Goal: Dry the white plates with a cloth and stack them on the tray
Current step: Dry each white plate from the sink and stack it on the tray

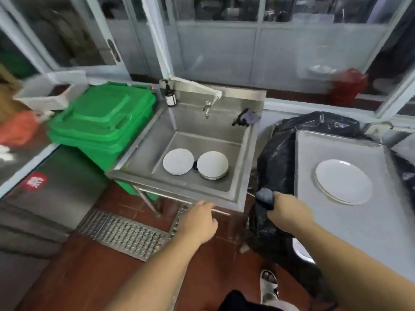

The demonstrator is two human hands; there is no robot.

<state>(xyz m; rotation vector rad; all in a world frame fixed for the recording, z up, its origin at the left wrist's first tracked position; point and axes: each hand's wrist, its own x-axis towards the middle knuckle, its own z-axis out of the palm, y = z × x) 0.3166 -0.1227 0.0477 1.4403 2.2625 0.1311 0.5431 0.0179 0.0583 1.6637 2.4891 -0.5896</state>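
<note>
Head view looks steeply down, near, onto the sink (143,151).

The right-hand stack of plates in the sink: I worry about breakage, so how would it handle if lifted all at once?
The right-hand stack shows several rims, so it is probably heavy for one hand. The plates look glazed and sit in the sink, so likely wet and slippery. Being hard white ware, they would probably chip against the steel. Only the left hand is free; the right hand holds the cloth.

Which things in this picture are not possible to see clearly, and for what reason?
- Head view: how many plates are in each sink stack; seen from above, the edges blur.
- Cloth: mostly hidden inside the right hand.
- Left hand: fingertips blurred, so contact with the sink is unclear.
- Tray: cut off by the right edge.
</note>
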